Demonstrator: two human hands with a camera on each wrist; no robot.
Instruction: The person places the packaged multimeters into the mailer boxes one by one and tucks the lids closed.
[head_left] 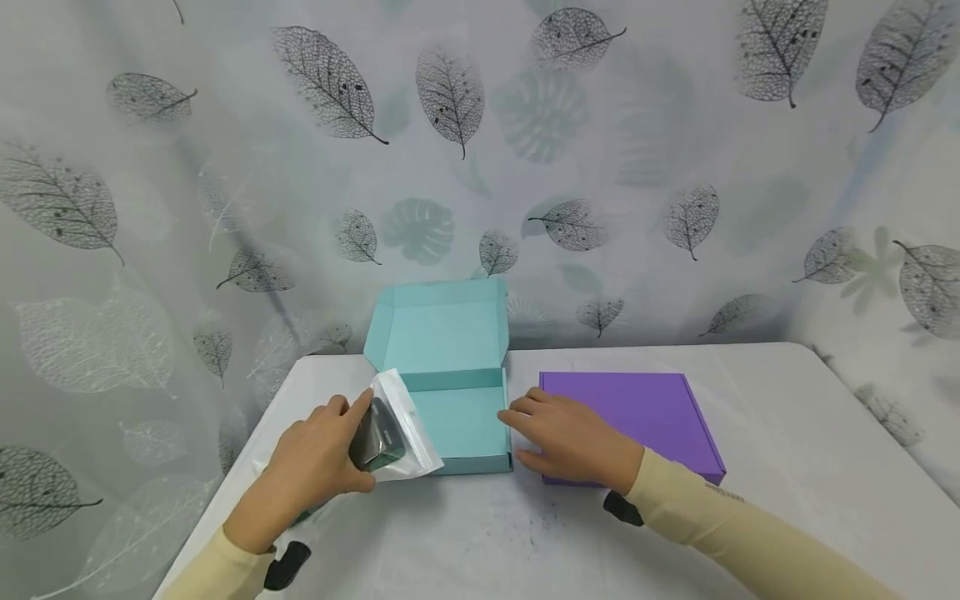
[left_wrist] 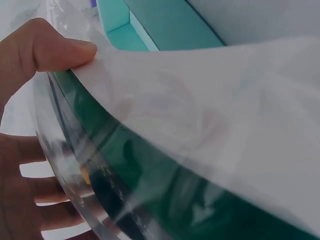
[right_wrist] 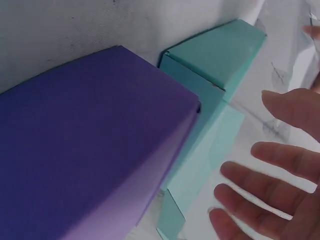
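Observation:
My left hand (head_left: 311, 454) grips a white-and-clear plastic pouch (head_left: 411, 446) in front of the left side of the teal box (head_left: 472, 465). Inside the pouch shows a dark item with green on it (head_left: 377, 440); its kind I cannot tell. In the left wrist view the thumb (left_wrist: 62, 52) presses on the white side, while the fingers (left_wrist: 52, 192) lie behind the clear side. The teal box stands with its lid (head_left: 448, 327) raised, and its visible floor is bare. Between this box and the purple box hovers my right hand (head_left: 573, 437), fingers spread and holding nothing.
The closed purple box (head_left: 633, 412) lies flat to the right of the teal one, partly under the right forearm in the head view. Both boxes rest on a white-covered table (head_left: 480, 542). Leaf-patterned curtains (head_left: 637, 167) hang behind and at both sides.

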